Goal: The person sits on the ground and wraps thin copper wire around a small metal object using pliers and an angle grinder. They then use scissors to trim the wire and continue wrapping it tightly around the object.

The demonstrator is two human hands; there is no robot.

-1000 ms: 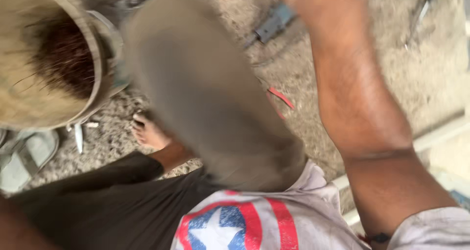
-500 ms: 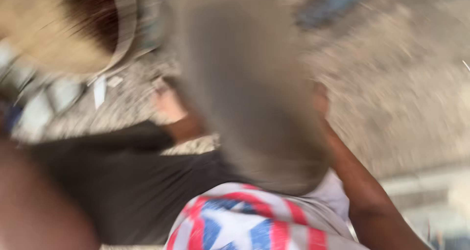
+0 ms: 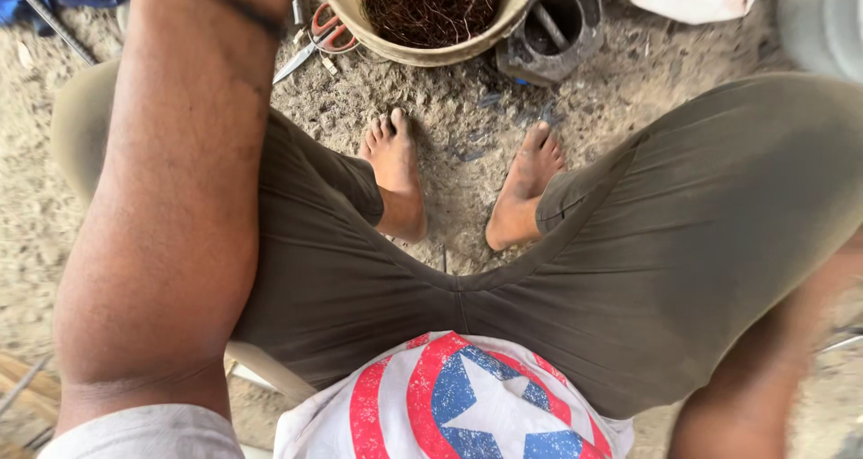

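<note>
Looking straight down now rather than sideways as a second ago, the view steadies on a seated person whose left arm [image 3: 171, 198] rises past the top edge and whose right arm [image 3: 764, 378] blurs (both hands unseen, grips undeterminable), nearest the fibre-filled basin [image 3: 431, 14] and scissors [image 3: 319, 38] on the sandy ground [image 3: 449, 108].

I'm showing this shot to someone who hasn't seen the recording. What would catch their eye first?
The big left forearm running up the left side, its hand cut off by the top edge. Next, the two bare feet on sandy ground at centre, between olive shorts. At top, a tan basin of dark fibres, with red scissors to its left and a grey block to its right.
</note>
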